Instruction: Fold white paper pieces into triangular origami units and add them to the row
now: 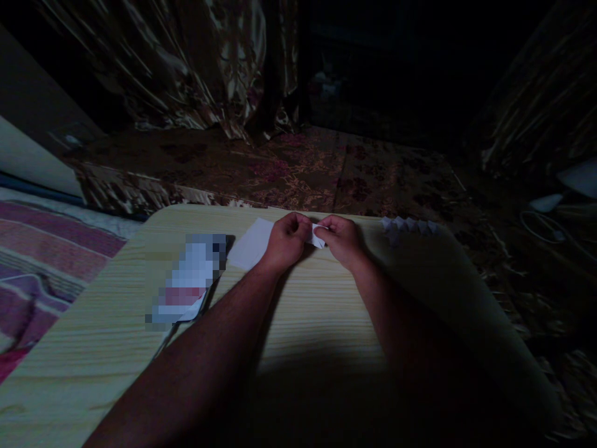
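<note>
A small folded piece of white paper (319, 237) is pinched between my two hands over the far part of the wooden table (321, 305). My left hand (290, 239) closes on its left edge, with the fingers curled. From the other side, my right hand (342, 239) grips it between thumb and fingers. White paper sheets (250, 244) lie flat just left of my left hand. Off to the right, a row of several small folded paper pieces (408, 225) sits near the table's far edge, in shadow.
A phone-like device with a pixelated screen (191, 274) rests on the table left of my left forearm. A striped bedspread (56, 249) borders the left side. Behind the table is a ledge with patterned cloth (280, 165), below a curtain (233, 62). A white cable (541, 227) lies at right.
</note>
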Tool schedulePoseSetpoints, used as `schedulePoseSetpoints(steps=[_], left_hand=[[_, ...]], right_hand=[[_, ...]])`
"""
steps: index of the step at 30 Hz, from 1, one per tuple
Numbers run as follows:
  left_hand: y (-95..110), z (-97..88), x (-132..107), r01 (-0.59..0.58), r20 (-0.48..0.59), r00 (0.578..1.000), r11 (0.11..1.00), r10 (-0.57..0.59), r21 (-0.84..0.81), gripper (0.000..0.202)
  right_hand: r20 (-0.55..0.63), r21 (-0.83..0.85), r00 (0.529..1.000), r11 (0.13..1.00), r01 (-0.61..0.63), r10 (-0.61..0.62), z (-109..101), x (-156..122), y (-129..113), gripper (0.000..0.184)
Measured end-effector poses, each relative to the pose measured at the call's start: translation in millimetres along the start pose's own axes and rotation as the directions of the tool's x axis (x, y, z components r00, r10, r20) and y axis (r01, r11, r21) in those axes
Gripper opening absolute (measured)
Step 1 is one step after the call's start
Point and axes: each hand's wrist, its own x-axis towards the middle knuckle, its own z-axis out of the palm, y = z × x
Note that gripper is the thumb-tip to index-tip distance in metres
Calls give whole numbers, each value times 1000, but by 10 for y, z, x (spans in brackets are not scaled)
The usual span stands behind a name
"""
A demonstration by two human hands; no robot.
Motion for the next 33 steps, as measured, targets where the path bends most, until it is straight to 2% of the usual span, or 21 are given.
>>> schedulePoseSetpoints(steps=[13, 17, 20, 25, 33], left_hand=[[-35, 16, -14, -16, -25, 1000, 999, 17, 43, 22], [-29, 13, -12, -30, -29, 999, 997, 32, 68, 21], [-14, 9, -8, -34, -49, 998, 997, 37, 63, 22], [-11, 18, -12, -29, -79, 996, 999, 31, 29, 23], [-15, 5, -9, -42, -72, 996, 999, 43, 22, 21]], right_hand=[[-25, -14, 997, 998, 66, -66, 17, -25, -32, 9], [-53, -30, 998, 999, 21, -22, 28, -22, -34, 12], [-14, -43, 1000, 999, -4, 3, 32, -16, -20, 15], [24, -103, 999, 994, 30, -28, 20, -4, 26, 13], [42, -21, 998, 999, 49, -48, 31, -10, 21, 13]])
